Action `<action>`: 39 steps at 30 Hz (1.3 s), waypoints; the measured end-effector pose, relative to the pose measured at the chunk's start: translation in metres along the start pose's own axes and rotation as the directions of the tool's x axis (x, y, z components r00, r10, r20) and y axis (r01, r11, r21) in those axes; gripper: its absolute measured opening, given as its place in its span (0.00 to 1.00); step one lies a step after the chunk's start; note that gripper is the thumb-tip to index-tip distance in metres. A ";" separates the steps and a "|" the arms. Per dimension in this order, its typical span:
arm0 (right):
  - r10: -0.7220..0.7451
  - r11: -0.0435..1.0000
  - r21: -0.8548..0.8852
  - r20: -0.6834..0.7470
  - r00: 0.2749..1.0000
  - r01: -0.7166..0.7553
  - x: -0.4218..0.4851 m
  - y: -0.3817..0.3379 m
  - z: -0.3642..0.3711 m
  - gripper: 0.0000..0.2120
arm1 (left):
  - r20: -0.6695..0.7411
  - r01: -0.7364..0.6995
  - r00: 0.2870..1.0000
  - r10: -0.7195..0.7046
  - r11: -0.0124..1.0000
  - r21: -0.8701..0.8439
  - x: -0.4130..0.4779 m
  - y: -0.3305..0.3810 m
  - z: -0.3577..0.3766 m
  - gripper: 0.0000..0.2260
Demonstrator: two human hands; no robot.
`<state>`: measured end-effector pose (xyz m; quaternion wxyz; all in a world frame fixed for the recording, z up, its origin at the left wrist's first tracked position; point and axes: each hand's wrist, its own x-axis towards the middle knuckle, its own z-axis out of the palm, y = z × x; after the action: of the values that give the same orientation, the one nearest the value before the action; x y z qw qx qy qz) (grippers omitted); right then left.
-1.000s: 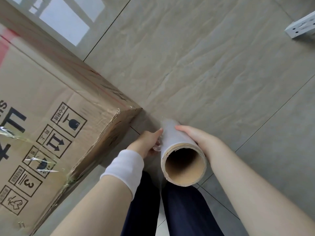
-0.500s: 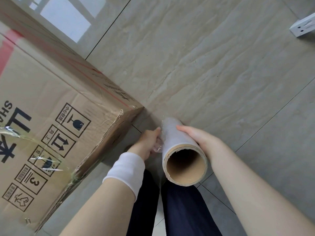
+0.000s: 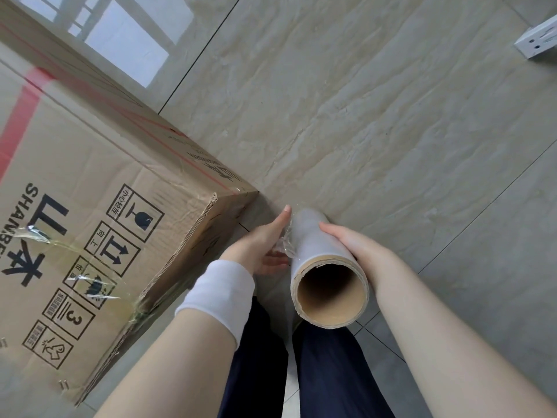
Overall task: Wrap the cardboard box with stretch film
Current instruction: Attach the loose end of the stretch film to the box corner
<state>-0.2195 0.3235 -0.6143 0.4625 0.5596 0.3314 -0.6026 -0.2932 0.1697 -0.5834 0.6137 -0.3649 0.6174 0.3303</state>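
matt brown corrugated cardboard box (image 3: 99, 188), glossy clear film on a cardboard-cored roll (image 3: 319, 251), polished stone-look floor tiles (image 3: 376, 116)

R hand (image 3: 358, 251) grips a roll of clear stretch film (image 3: 319, 245) on a brown cardboard tube. L hand (image 3: 256, 245), white wristband (image 3: 220, 294) on, touches the roll's crumpled film edge; pinch unclear. Big brown cardboard box (image 3: 90, 206) sits just left, on grey tile floor (image 3: 391, 116).

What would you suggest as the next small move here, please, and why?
Probably pinch the crumpled film end with the left hand and draw it off toward the cardboard box. The right hand already grips the roll, the loose end lies right beside the left hand's fingers, and the box's near corner stands close by.
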 end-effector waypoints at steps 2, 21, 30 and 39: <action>-0.034 0.999 0.013 0.001 0.999 0.034 0.002 0.000 -0.001 0.27 | -0.034 -0.096 0.995 0.098 0.994 0.051 0.007 0.003 0.003 0.16; -0.068 0.835 -0.548 -0.005 0.998 0.054 0.006 -0.020 0.016 0.42 | -0.443 -0.271 0.838 0.317 0.948 0.165 -0.012 -0.012 0.010 0.13; -0.069 0.924 -0.378 -0.001 0.998 0.064 0.005 0.005 0.009 0.41 | -0.245 0.015 0.968 0.059 0.957 0.290 0.007 -0.008 -0.003 0.19; -0.045 0.957 -0.286 0.007 0.999 0.045 0.028 0.020 -0.009 0.44 | -0.075 -0.116 0.975 0.211 0.762 0.637 0.067 0.041 0.015 0.27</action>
<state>-0.1960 0.3190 -0.6409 0.5247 0.4793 0.4274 -0.5588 -0.3193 0.2011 -0.6524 0.6233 -0.1064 0.7636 0.1305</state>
